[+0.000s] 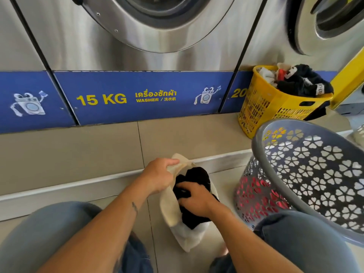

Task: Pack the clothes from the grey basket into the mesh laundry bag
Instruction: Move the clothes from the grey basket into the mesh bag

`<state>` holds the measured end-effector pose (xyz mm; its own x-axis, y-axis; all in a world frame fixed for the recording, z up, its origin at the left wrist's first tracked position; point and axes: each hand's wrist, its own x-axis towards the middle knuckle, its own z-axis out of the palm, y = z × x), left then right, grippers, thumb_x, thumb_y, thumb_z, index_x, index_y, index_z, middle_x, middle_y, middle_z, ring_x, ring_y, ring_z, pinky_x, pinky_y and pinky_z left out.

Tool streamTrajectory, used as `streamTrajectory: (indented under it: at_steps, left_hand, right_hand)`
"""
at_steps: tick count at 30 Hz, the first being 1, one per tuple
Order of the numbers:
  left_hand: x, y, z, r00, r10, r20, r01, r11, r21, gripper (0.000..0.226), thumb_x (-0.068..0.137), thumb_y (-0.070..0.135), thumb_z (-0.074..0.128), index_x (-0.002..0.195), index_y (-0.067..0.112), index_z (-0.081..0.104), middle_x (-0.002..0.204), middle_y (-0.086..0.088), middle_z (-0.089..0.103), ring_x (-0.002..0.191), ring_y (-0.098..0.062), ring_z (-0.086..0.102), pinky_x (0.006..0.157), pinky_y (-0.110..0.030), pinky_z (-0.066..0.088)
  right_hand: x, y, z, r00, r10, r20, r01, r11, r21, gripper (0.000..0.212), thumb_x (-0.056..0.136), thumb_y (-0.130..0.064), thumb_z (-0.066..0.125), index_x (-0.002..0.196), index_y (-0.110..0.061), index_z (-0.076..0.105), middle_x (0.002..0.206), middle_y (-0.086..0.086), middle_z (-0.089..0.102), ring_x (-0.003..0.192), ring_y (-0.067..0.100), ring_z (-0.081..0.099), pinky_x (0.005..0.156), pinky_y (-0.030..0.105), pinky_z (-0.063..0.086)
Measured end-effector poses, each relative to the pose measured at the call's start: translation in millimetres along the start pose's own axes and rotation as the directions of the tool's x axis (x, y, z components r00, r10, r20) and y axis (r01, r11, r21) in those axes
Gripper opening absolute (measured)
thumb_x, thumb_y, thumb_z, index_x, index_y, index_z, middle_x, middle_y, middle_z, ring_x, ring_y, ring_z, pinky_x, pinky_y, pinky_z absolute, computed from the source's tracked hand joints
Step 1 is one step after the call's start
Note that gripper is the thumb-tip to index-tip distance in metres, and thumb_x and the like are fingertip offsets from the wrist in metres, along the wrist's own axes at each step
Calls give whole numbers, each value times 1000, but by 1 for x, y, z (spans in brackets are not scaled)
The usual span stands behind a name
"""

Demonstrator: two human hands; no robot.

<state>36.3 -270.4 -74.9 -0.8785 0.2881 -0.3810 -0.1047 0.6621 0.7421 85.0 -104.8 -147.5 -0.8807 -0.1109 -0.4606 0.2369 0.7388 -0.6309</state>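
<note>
Nearest us, our knees in blue jeans (49,233) frame the tiled floor (98,154). Between them the mesh laundry bag (171,209) lies on the floor with its mouth open. Our left hand (159,177) pinches the bag's pale rim, fingers curled round the fabric and holding it up. Our right hand (197,200) grips a black garment (197,176) at the bag's mouth, fingers bent into the cloth, which sits partly inside the bag. Just to the right stands the grey basket (262,134), tilted toward us, something red showing through its lower holes. Farther back a yellow basket (262,107) heaped with clothes stands against the steel washers (137,46).
</note>
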Motion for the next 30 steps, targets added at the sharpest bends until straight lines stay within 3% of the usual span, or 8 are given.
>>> streamTrajectory:
  at_steps: [4, 9, 12, 18, 23, 25, 27, 30]
  left_hand:
    - [5, 7, 0, 999, -11, -40, 15, 994, 105, 70, 82, -2, 46, 144, 31, 49, 151, -4, 45, 132, -26, 48, 105, -34, 44]
    - [11, 13, 6, 1000, -21, -23, 25, 979, 202, 73, 80, -1, 46, 144, 31, 46, 150, -5, 47, 133, -27, 48, 107, -37, 43]
    - [14, 17, 8, 1000, -12, -9, 13, 977, 212, 72, 81, 1, 48, 144, 33, 46, 150, -6, 46, 129, -28, 50, 102, -38, 46]
    - [14, 16, 11, 1000, -3, 21, -2, 968, 250, 75, 79, -1, 46, 145, 36, 45, 152, -6, 43, 129, -28, 51, 102, -38, 47]
    - [20, 21, 13, 998, 55, -19, -50, 975, 218, 80, 74, -3, 47, 142, 39, 48, 150, -3, 47, 134, -24, 47, 108, -37, 43]
    - [22, 24, 14, 995, 83, -53, -68, 968, 240, 79, 74, -2, 47, 141, 39, 49, 148, -4, 49, 132, -25, 49, 107, -36, 44]
    - [22, 24, 14, 995, 76, -62, -54, 954, 294, 76, 76, 0, 48, 143, 38, 48, 148, -6, 49, 128, -28, 52, 102, -39, 47]
    - [21, 18, 16, 999, 22, -42, -7, 938, 345, 74, 80, 2, 46, 144, 38, 45, 148, -8, 49, 123, -31, 55, 98, -42, 49]
  right_hand:
    - [4, 2, -31, 959, -8, -284, -1, 1000, -30, 50, 80, -23, 64, 130, -31, 62, 126, -3, 61, 118, 18, 59, 97, 30, 48]
    - [-4, 3, -29, 978, 186, 90, -147, 932, -331, 73, 74, -40, 67, 144, -39, 44, 143, 5, 39, 136, 33, 36, 109, 47, 41]
    - [-4, 10, -10, 970, 220, 99, -147, 865, -480, 66, 83, -34, 58, 147, -33, 41, 146, 9, 36, 138, 37, 32, 108, 50, 38]
    - [9, 11, -16, 964, 184, -193, -204, 975, -89, 35, 79, -13, 51, 107, -24, 68, 94, -2, 64, 90, 22, 61, 72, 31, 50]
    - [15, -12, -21, 897, 30, -441, 55, 982, 178, 22, 82, -5, 51, 95, -20, 62, 89, -7, 64, 81, 14, 59, 59, 21, 39]
    - [16, -10, -10, 924, -58, -378, 129, 978, 166, 17, 87, -10, 51, 96, -20, 61, 92, -7, 65, 83, 11, 60, 64, 23, 43]
    - [20, 9, 10, 988, -62, -141, 74, 994, 85, 31, 93, -17, 49, 121, -22, 62, 118, 2, 67, 108, 23, 62, 88, 36, 49]
    - [23, 39, 31, 975, 149, 166, -120, 977, -176, 56, 102, -38, 34, 157, -38, 25, 164, -1, 30, 149, 31, 28, 122, 51, 21]
